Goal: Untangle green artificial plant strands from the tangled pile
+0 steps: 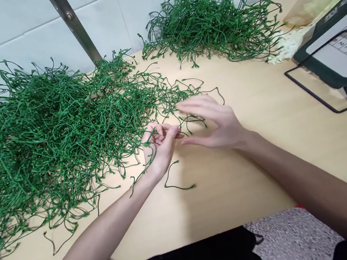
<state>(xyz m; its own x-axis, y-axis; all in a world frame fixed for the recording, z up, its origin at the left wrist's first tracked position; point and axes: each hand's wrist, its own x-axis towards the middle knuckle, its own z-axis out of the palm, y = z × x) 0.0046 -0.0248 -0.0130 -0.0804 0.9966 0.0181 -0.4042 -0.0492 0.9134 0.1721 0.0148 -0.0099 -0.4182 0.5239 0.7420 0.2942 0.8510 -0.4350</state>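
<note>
My left hand (162, 144) is closed in a pinch, with green artificial stems (151, 153) held in it and trailing over the wrist. My right hand (212, 120) faces it just to the right, thumb and fingers spread apart, slightly blurred and with nothing between them. Beyond and left of both hands spreads a large tangled pile of green plastic stems (61, 115) with small branching tips. One loose stem (180, 186) lies on the wooden table (233, 186) below my left hand.
A second heap of green stems (210, 23) lies at the back by the tiled wall (103, 23). A metal post (75, 25) rises behind the large pile. On the right are a dark printed box (335, 38), a black wire frame (311, 89) and white pieces (290, 44).
</note>
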